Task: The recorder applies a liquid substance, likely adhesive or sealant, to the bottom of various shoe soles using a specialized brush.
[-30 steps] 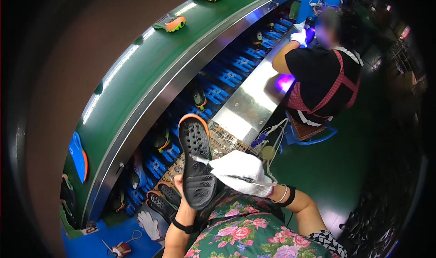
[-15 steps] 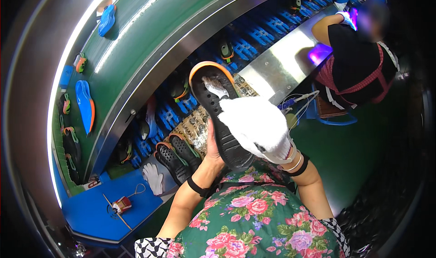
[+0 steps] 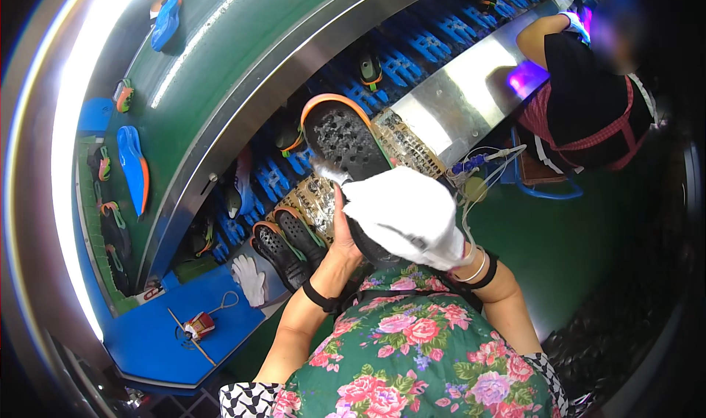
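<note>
A black shoe sole with holes and an orange rim (image 3: pixel 340 135) is held in front of me, its rounded end pointing away. My left hand (image 3: pixel 343 233), bare, is closed around its near part, the thumb along the left edge. My right hand (image 3: pixel 404 216), in a white glove, is over the near half of the sole and hides much of it. From its fingers a small brush (image 3: pixel 332 174) sticks out at the sole's left edge, blurred; its handle is hidden. Wet, shiny patches show on the sole's far part. Two similar black soles (image 3: pixel 283 249) stand side by side to the left.
A green conveyor belt (image 3: pixel 220 58) carries blue soles (image 3: pixel 132 169). Blue racks (image 3: pixel 430 47) line its lower side. A white glove (image 3: pixel 250 280) lies beside a blue board (image 3: pixel 162 344). Right, a co-worker (image 3: pixel 581 102) sits near white cables (image 3: pixel 500 161).
The brush has moved from the middle of the sole's far part to its left edge. The gloved hand has shifted slightly nearer, and more wet patches show on the sole.
</note>
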Available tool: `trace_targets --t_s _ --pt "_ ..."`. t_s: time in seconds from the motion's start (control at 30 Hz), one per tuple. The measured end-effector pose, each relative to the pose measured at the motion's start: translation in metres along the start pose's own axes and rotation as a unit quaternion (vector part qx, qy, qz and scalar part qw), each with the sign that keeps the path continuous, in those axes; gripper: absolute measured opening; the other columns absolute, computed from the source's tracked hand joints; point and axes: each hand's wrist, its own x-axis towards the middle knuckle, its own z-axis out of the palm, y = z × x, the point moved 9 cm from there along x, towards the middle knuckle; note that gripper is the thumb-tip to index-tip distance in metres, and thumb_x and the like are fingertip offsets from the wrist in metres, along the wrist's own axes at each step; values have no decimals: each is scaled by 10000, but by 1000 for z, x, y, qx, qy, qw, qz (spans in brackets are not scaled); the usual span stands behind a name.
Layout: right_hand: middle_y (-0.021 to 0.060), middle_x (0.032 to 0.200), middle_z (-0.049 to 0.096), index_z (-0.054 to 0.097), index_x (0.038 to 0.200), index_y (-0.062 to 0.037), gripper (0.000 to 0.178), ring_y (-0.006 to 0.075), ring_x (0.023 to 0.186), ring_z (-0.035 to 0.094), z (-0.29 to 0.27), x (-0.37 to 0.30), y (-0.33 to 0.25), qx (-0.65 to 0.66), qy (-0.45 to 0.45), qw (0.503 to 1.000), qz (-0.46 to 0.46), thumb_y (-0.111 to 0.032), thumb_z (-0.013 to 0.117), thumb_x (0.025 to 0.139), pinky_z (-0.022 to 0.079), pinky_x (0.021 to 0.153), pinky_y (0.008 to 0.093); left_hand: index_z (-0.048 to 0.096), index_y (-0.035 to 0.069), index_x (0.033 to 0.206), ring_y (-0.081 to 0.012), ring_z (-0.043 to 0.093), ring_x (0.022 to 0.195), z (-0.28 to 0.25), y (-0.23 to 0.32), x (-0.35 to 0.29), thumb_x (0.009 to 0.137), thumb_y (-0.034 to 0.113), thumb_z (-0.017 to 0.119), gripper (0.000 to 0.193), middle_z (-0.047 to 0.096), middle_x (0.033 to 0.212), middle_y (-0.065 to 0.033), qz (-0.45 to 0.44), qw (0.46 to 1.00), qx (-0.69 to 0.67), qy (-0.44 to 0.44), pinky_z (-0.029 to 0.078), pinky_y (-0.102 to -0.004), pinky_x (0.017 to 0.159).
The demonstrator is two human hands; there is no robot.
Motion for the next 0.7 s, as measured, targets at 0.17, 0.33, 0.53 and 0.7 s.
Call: trace_targets --t_s 0.17,0.33,0.53,0.7 --pt "163 1107 768 781 1056 -23 251 291 971 744 -17 16 3 -5 18 1000 -8 -2 767 806 585 825 377 373 54 1575 -363 535 1372 28 13 9 959 779 426 953 492 1554 -181 27 999 29 -31 413 -537 1173" --pt "145 1094 778 782 1056 -29 242 281 971 749 4 -6 7 23 4 1000 13 -10 772 815 583 836 383 358 72 1586 -389 504 1396 21 16 14 933 807 435 986 451 1586 -173 60 978 193 51 388 -555 1189" --pt "131 1205 746 745 1167 -25 309 279 1078 712 0 -14 9 -23 -38 999 3 -12 735 858 573 912 393 398 68 1556 -435 543 1331 42 14 28 896 804 516 996 538 1484 -223 67 990 119 31 471 -623 1085" --pt "114 1098 771 775 1114 -41 279 287 984 738 2 -10 2 83 -36 996 10 -29 773 836 587 855 389 402 60 1536 -475 511 1354 52 24 37 912 817 462 984 503 1508 -143 80 990 110 -30 507 -673 1032"
